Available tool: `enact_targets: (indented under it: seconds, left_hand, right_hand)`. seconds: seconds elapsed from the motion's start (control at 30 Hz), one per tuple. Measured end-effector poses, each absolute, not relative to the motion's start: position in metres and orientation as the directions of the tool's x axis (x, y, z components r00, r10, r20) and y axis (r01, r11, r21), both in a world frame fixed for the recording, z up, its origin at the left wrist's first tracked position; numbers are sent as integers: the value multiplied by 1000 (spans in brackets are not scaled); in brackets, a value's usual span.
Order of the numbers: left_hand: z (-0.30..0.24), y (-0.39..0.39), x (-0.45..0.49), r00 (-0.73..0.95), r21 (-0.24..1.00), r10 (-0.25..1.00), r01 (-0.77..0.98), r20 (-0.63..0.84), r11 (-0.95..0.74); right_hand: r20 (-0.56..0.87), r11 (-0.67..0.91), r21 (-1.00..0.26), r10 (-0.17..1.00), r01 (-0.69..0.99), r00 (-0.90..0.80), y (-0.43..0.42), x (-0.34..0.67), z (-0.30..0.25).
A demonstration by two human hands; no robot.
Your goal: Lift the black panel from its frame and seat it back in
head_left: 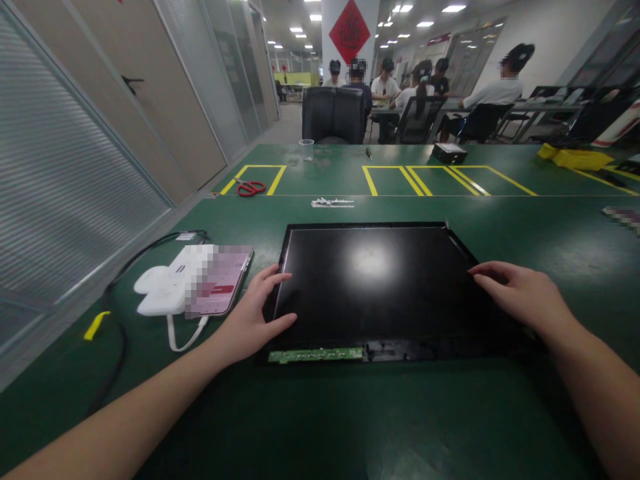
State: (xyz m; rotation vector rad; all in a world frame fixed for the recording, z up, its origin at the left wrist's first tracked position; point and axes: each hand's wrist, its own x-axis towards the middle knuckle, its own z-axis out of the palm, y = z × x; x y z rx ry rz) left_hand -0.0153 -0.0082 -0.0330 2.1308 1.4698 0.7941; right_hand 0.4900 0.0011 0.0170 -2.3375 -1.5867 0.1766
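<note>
A black LCD display panel (370, 287) lies flat on the green table in front of me. A green circuit board strip (316, 355) runs along the left part of its near edge. My left hand (260, 307) is at the panel's left edge, thumb and fingers spread apart, with fingertips reaching over the rim. At the right edge, my right hand (520, 293) has thumb and fingertips brought together on the panel's border. The underside of the panel is hidden.
Left of the panel lie a phone (225, 280), a white power bank (173, 283) and a black cable (123, 333). Red-handled scissors (251, 189), white scraps (333, 203), a clear cup (307, 150) and a black box (449, 153) sit farther back. Several people sit beyond the table.
</note>
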Motion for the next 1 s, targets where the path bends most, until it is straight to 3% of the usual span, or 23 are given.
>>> enact_targets:
  seconds: [0.2, 0.37, 0.53, 1.0]
  left_hand:
    - [-21, -9, -18, 382, 621, 904, 665, 194, -414]
    - [-7, -6, -24, 579, 481, 786, 637, 219, -603]
    - [-1, -3, -27, 741, 491, 654, 518, 152, -700]
    - [7, -6, -24, 811, 464, 573, 465, 118, -754]
  right_hand:
    - [51, -355, -330, 918, 874, 393, 0, 488, 19]
    - [48, -351, -325, 921, 878, 386, 1, 487, 20]
    - [49, -343, -320, 925, 883, 377, 1, 488, 20]
    - [101, -333, -312, 920, 890, 380, 0, 485, 19]
